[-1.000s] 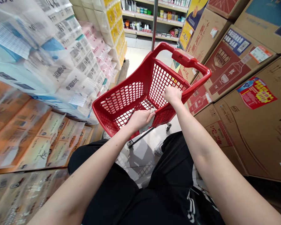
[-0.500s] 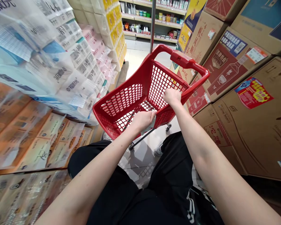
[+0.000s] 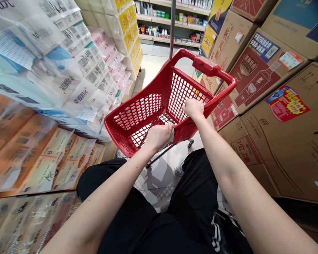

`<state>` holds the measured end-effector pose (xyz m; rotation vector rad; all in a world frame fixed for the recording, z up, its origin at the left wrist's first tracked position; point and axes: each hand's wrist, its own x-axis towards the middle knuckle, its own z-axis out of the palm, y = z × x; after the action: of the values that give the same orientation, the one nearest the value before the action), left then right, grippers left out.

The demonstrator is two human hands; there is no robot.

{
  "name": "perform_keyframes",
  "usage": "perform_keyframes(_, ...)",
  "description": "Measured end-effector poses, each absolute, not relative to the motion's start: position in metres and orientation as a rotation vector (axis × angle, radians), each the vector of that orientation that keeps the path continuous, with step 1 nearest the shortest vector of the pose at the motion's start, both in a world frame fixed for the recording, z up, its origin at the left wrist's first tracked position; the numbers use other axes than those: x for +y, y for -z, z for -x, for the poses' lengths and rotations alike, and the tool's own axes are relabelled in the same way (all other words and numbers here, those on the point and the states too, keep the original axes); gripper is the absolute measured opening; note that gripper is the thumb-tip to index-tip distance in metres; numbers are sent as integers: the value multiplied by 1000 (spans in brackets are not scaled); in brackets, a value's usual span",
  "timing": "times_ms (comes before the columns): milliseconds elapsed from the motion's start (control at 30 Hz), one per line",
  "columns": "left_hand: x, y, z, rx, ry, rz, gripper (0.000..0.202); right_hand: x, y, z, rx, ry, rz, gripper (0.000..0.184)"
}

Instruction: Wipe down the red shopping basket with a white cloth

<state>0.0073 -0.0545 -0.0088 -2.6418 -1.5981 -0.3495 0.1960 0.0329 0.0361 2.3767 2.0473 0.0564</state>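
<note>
A red plastic shopping basket on wheels (image 3: 148, 109) stands in the aisle in front of me, tilted, with its handle (image 3: 209, 68) at the far side. My left hand (image 3: 157, 135) is closed around a white cloth (image 3: 169, 135) pressed against the basket's near rim. My right hand (image 3: 193, 107) is closed on the rim a little further right. Nothing lies inside the basket.
Stacked packs of tissue paper (image 3: 69, 70) line the left side. Cardboard cartons (image 3: 281, 106) are piled on the right. A tiled floor (image 3: 159, 176) runs between them toward product shelves (image 3: 180, 21) at the back. A grey pole (image 3: 172, 28) stands behind the basket.
My left hand with the cloth has shifted slightly along the near rim. The basket and my right hand stay nearly where they were.
</note>
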Motion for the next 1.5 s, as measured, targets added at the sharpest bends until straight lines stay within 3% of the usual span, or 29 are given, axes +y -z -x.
perform_keyframes(533,-42,11,3,-1976,557,2476,68,29,-30,-187,2047,-67,-2409,33)
perform_keyframes(800,-52,11,-2,-1388,371,2766,42,29,-32,-186,2026,-69,-2440,33)
perform_keyframes(1200,-64,10,7,-1338,211,2751,38,36,-30,-199,2016,-49,-2455,32)
perform_keyframes(1500,-76,8,6,-1352,117,2730,23,35,-28,-202,2028,-98,-2428,31)
